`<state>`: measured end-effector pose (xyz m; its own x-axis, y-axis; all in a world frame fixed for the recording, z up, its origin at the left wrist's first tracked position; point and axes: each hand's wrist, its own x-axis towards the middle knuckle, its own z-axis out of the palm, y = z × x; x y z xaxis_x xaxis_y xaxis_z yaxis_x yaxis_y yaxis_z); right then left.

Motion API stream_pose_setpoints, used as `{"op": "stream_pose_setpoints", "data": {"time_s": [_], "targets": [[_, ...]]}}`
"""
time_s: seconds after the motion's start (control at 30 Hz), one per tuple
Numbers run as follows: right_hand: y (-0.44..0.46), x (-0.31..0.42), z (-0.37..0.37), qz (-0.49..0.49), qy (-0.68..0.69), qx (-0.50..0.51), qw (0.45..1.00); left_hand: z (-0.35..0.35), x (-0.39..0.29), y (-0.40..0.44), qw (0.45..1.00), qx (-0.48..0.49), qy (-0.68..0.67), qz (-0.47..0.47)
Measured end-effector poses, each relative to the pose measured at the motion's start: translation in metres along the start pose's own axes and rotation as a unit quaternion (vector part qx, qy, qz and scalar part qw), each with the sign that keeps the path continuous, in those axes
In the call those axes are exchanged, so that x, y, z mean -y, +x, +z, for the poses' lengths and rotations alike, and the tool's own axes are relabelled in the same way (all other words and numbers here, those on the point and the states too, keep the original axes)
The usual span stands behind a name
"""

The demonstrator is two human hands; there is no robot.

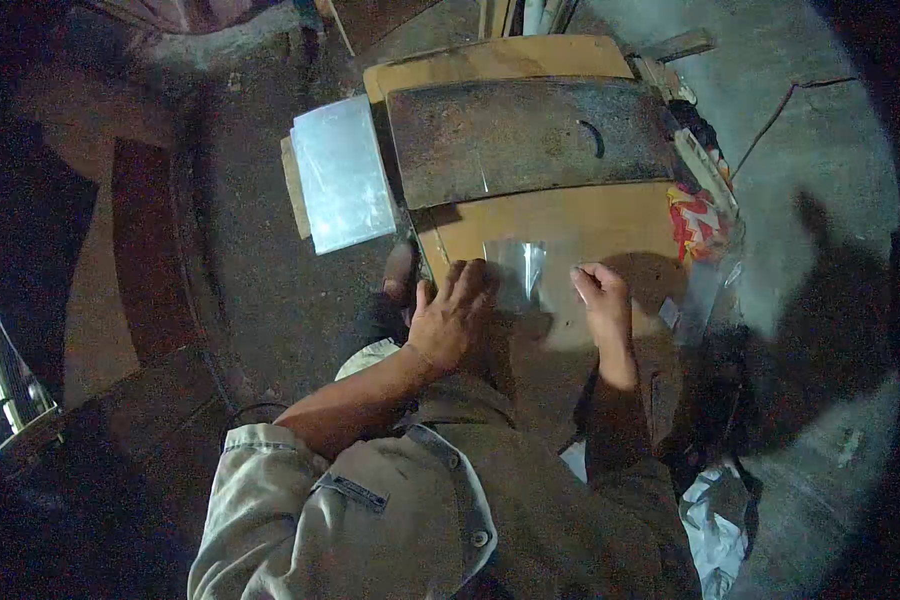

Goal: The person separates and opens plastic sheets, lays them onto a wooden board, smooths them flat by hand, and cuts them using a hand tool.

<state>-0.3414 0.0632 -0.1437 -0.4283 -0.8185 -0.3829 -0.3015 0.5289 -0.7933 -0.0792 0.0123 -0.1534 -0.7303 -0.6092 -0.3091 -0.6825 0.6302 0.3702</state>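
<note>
In the head view, the left hand [448,318] lies loosely spread at the center, beside the clear film [533,268] on the board [595,225]. Right of the film, the right hand [606,300] is pinched narrow, though I cannot tell whether it holds anything. The dark plate [510,135] lies at upper center, the pale sheets [345,175] at upper left.

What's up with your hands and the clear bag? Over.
Left hand beside clear bag, fingers down. Right hand past its other side, fingertips together, anything in them unclear. Red packet farther right, looks out of the way.
</note>
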Motion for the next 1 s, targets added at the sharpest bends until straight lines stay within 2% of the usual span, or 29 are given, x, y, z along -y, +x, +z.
{"op": "stream_pose_setpoints", "data": {"time_s": [0.03, 0.07, 0.13, 0.17, 0.23, 0.27, 0.33, 0.37, 0.47, 0.53, 0.6, 0.63, 0.67, 0.87, 0.93, 1.0], "targets": [[-0.004, 0.002, 0.003, -0.071, -0.014, -0.034, 0.997, -0.001, -0.001, 0.000, 0.999, -0.053, -0.002, -0.006], [-0.008, 0.007, 0.004, -0.072, -0.015, -0.034, 0.997, -0.002, -0.003, -0.001, 0.999, -0.054, -0.002, -0.007], [-0.019, 0.037, 0.007, 0.010, 0.058, 0.012, 0.998, -0.047, -0.017, -0.004, 0.983, -0.071, -0.163, -0.040], [-0.029, 0.059, 0.009, -0.001, 0.085, 0.036, 0.996, -0.045, -0.017, -0.001, 0.983, -0.070, -0.163, -0.042], [-0.032, 0.061, 0.016, -0.017, 0.086, 0.064, 0.994, -0.043, -0.016, 0.007, 0.890, -0.147, -0.432, -0.009], [-0.033, 0.062, 0.020, -0.034, 0.087, 0.089, 0.992, -0.043, -0.015, 0.009, 0.889, -0.148, -0.433, -0.011], [-0.036, 0.067, 0.028, -0.036, 0.122, 0.107, 0.986, -0.047, -0.016, 0.014, 0.755, -0.082, -0.649, -0.040], [-0.036, 0.070, 0.031, -0.033, 0.112, 0.114, 0.987, -0.031, -0.013, 0.019, 0.723, -0.109, -0.681, -0.044], [-0.036, 0.077, 0.038, -0.072, 0.060, 0.117, 0.989, -0.032, -0.008, 0.020, 0.720, -0.114, -0.681, -0.071], [-0.036, 0.072, 0.048, -0.045, 0.153, 0.113, 0.981, -0.034, -0.008, 0.022, 0.716, -0.117, -0.682, -0.090], [-0.032, 0.063, 0.051, -0.039, 0.135, 0.123, 0.982, -0.031, -0.008, 0.026, 0.715, -0.175, -0.670, -0.102], [-0.028, 0.062, 0.051, -0.039, 0.143, 0.125, 0.981, -0.049, -0.006, 0.025, 0.756, -0.125, -0.624, -0.151], [-0.024, 0.063, 0.051, -0.039, 0.152, 0.126, 0.980, -0.048, -0.005, 0.027, 0.756, -0.123, -0.624, -0.156], [-0.006, 0.067, 0.052, -0.011, 0.158, 0.117, 0.981, -0.040, -0.001, 0.043, 0.709, -0.143, -0.671, -0.161], [-0.003, 0.068, 0.052, 0.007, 0.184, 0.123, 0.975, -0.036, 0.002, 0.048, 0.654, -0.160, -0.725, -0.145], [0.000, 0.070, 0.050, 0.009, 0.181, 0.125, 0.975, -0.035, 0.004, 0.050, 0.657, -0.148, -0.723, -0.157]]}}
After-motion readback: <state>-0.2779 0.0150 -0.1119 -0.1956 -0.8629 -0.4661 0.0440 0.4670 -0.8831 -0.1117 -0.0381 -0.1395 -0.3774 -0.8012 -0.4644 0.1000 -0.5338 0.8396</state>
